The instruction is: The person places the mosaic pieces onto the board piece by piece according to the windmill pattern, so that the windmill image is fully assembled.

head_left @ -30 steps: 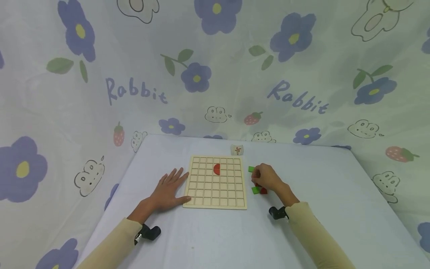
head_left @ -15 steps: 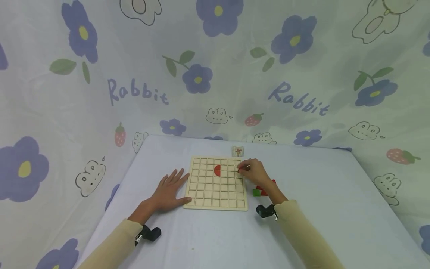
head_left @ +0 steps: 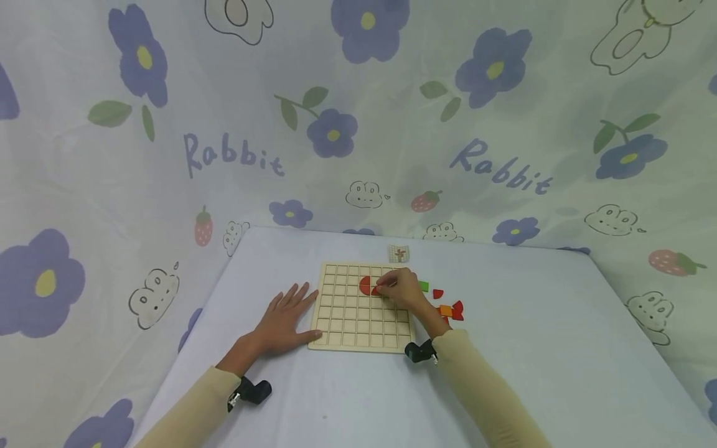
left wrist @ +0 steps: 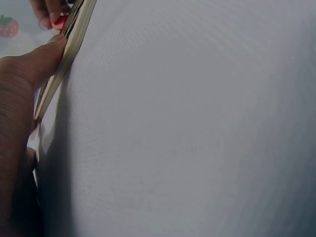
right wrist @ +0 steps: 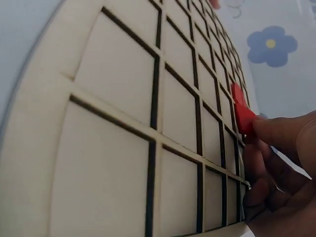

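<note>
A wooden grid board (head_left: 350, 323) lies flat on the white table. Two red quarter-circle pieces (head_left: 365, 285) sit together in its upper squares, forming a left half-circle. My right hand (head_left: 404, 292) is over the board and pinches another red quarter-circle piece (right wrist: 245, 118) between thumb and fingers, right beside those two. In the right wrist view its thumb presses the piece's near side; whether it lies fully in a square cannot be told. My left hand (head_left: 282, 323) rests spread, its thumb and a fingertip on the board's left edge (left wrist: 79, 34).
Right of the board lie loose pieces: a green one (head_left: 424, 286), a red quarter-circle (head_left: 438, 293), an orange square (head_left: 445, 310) and more red ones (head_left: 458, 310). A small patterned card (head_left: 399, 254) lies behind the board. Printed cloth (head_left: 358, 124) hangs around the table.
My right hand has picked up a red piece from the loose pile and carried it left across the board to the two red pieces. The left hand stays put.
</note>
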The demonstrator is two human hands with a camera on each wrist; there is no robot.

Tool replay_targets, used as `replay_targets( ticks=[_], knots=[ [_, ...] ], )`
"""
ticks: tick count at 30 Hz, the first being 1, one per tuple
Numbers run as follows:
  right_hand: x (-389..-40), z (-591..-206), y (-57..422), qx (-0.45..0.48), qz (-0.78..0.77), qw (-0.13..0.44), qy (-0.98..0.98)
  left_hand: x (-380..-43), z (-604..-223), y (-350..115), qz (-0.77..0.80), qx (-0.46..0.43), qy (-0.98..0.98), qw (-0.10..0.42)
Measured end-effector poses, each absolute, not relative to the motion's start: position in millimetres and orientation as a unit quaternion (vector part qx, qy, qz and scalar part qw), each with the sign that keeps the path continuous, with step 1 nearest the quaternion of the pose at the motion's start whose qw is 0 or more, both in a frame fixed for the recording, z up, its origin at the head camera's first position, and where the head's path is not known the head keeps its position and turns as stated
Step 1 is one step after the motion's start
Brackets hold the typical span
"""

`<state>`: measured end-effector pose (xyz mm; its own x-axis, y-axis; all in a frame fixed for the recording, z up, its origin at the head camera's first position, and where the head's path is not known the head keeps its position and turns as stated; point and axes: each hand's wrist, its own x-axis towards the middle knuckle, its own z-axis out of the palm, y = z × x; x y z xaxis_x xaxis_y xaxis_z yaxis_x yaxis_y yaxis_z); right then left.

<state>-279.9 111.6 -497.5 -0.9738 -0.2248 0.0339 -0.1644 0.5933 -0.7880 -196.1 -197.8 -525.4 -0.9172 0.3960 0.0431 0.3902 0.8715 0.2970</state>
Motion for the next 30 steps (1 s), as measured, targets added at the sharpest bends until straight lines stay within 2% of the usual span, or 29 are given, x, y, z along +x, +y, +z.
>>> replay_targets(
  ticks=[16,30],
  knots=[
    [-276,-500,114,-0.157,-0.375,0.018,0.914,-195,-525,-198,0.156,0.204,0.967,0.005],
    [-276,-494,160,-0.127,-0.345,0.012,0.930,-193,-521,-198,0.151,0.207,0.967,-0.002]
  ],
)
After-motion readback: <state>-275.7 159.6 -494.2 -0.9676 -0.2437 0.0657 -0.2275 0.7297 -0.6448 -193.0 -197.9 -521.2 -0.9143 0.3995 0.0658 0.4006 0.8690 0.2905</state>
